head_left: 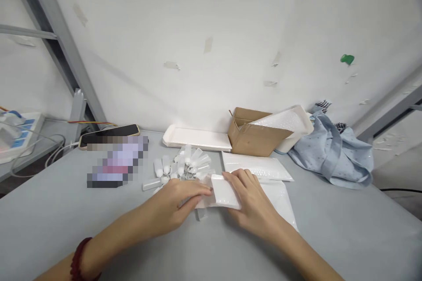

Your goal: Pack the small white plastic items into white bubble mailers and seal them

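A small white bubble mailer (226,191) is held between my two hands above the table. My right hand (249,195) is closed around its right part, fingers over the top and thumb underneath. My left hand (184,197) is closed at the mailer's left end, fingertips and thumb pinching its thin, see-through edge. Just behind my left hand lies a heap of small clear plastic vials (184,162) with white caps. Another clear piece (201,214) sticks out below the mailer. More white bubble mailers (280,197) lie flat under and beside my right hand.
A stack of flat white mailers (198,137) lies by the wall, beside an open cardboard box (260,138) with mailers in it. At the right sits a light blue cloth bag (332,153). A black phone (112,135) and a pixelated item (118,162) are at the left.
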The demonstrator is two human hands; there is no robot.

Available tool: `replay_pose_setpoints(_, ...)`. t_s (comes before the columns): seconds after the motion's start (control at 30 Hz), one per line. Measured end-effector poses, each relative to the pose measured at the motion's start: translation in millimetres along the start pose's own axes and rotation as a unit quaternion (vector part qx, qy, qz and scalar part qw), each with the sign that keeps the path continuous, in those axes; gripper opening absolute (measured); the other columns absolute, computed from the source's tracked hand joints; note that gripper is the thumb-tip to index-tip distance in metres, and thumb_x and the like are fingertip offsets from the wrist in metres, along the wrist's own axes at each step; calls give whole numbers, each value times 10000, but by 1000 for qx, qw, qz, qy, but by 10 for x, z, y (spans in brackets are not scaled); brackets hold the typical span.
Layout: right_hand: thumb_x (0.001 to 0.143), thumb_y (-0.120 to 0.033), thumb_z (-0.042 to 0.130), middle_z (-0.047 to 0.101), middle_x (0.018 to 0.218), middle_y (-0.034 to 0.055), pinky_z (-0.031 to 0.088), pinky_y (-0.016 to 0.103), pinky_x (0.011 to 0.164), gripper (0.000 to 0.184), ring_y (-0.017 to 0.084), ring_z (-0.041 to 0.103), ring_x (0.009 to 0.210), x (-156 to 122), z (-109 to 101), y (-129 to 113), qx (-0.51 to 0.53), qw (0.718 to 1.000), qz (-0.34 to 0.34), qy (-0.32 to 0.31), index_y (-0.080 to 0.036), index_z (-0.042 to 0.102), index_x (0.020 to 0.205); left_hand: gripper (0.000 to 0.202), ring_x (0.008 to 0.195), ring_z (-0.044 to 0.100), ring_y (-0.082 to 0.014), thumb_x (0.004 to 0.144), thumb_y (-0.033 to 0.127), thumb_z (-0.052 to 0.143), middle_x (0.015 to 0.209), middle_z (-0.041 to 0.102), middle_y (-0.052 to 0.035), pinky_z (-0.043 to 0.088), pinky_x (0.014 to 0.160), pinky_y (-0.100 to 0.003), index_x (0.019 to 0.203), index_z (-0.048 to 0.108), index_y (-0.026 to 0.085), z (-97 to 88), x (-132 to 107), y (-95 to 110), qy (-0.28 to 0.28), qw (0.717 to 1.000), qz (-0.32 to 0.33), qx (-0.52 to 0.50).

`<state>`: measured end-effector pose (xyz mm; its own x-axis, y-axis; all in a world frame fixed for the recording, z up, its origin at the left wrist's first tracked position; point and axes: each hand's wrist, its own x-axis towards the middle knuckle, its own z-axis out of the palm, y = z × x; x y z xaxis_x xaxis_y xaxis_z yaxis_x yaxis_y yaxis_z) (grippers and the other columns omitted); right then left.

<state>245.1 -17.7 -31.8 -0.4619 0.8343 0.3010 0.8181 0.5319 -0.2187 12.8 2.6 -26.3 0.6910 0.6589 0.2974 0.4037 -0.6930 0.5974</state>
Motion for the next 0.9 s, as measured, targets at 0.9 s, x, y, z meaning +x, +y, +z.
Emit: replay_pose_setpoints(0.9,732,-157,590,527,993,94,435,400,764,491,278,493,910,51,1,278,-48,993,61,86,-191,467,1206,379,949,522,-213,771,-28,421,1044,625,-58,478,832,-341,1052,566,182,161,-76,-8,-67,988,90,108)
